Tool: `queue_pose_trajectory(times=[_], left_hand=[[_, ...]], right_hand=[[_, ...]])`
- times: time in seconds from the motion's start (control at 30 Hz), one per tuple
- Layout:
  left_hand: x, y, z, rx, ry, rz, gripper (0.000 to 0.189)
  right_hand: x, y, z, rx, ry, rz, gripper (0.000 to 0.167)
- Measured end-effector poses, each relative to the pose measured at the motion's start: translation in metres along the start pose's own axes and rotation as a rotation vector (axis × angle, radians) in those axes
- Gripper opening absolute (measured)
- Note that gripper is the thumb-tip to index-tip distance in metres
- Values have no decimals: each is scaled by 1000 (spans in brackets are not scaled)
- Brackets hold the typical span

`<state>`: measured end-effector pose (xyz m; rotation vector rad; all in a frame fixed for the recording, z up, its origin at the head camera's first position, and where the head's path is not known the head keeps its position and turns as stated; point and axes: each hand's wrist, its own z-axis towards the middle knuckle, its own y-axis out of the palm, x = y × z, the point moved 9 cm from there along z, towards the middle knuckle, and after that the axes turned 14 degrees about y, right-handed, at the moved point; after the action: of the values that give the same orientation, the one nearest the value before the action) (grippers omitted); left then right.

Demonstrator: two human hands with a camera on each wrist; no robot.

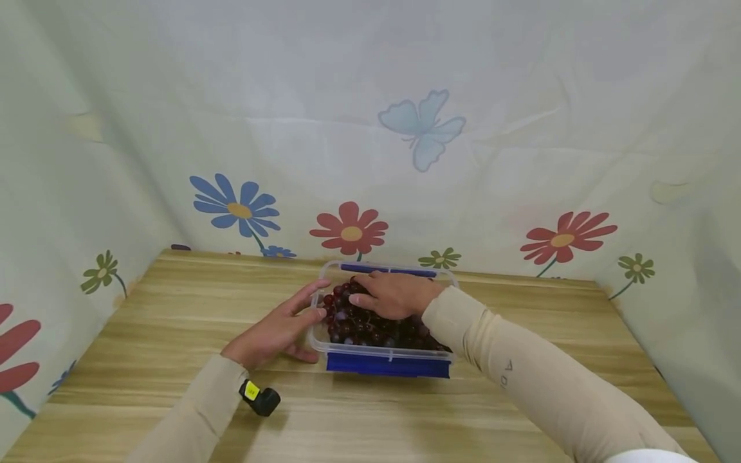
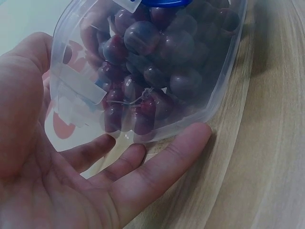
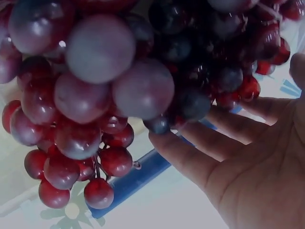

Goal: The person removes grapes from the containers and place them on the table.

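A clear plastic box (image 1: 317, 337) with blue side clips (image 1: 388, 366) stands on the table, filled with dark red and purple grapes (image 1: 361, 325). At the box's left end is my left hand (image 1: 276, 331), its fingers spread and touching the outside wall and rim. In the left wrist view, those fairly straight fingers (image 2: 162, 167) lie along the box's corner. My right hand (image 1: 396, 294) reaches over the box and rests on the grapes. The right wrist view shows its extended fingers (image 3: 190, 157) against the bunch (image 3: 81, 95); some fingertips are hidden behind grapes.
The box sits on a wood-grain table (image 1: 191, 308) near its back edge. Behind and beside it hangs a pale curtain (image 1: 289, 128) printed with flowers and a butterfly. A small black device (image 1: 263, 400) with a yellow label is on the left wrist.
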<state>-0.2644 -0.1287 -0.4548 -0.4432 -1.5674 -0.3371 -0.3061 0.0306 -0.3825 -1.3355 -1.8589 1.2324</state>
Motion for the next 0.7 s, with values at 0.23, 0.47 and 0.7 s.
queue_pose_trajectory(times=[0.23, 0.47, 0.7], left_hand=[[-2, 2, -1, 15, -8, -9, 62], [-3, 4, -1, 19, -5, -18, 60], [-1, 2, 1, 34, 1, -25, 59]], right_hand=[[3, -3, 8, -25, 12, -14, 66], [8, 7, 17, -76, 84, 42, 82], [4, 11, 24, -76, 64, 38, 81]])
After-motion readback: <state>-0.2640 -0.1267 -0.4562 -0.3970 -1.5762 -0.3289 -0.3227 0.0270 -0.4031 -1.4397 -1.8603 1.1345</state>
